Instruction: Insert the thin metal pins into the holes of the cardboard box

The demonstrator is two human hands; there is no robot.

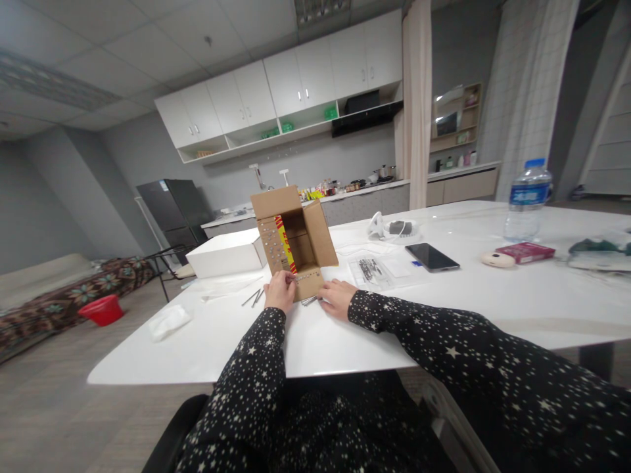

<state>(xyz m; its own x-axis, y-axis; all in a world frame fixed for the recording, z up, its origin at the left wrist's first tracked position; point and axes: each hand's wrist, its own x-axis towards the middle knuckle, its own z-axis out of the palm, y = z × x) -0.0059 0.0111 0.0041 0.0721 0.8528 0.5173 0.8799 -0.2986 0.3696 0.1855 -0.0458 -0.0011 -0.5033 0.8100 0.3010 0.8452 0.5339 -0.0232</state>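
An open cardboard box (324, 240) stands on the white table with its mouth toward me and its flaps spread. Rows of small shiny studs dot its left flap and the near edge of its bottom flap; a yellow and red strip of tape (286, 244) runs down the left side. My left hand (280, 291) is closed in a pinch at the near left corner of the box, and whatever is between the fingertips is too small to name. My right hand (338, 299) rests on the table by the bottom flap's right corner, fingers stretched out, beside some thin metal pieces (309, 301).
Thin metal rods (257, 297) and a crumpled white tissue (169, 322) lie left. Behind stands a white box (227, 253). Rightward are a clear plastic case (372, 270) with dark small parts, a phone (432, 257), a maroon pack (527, 252) and a water bottle (527, 200).
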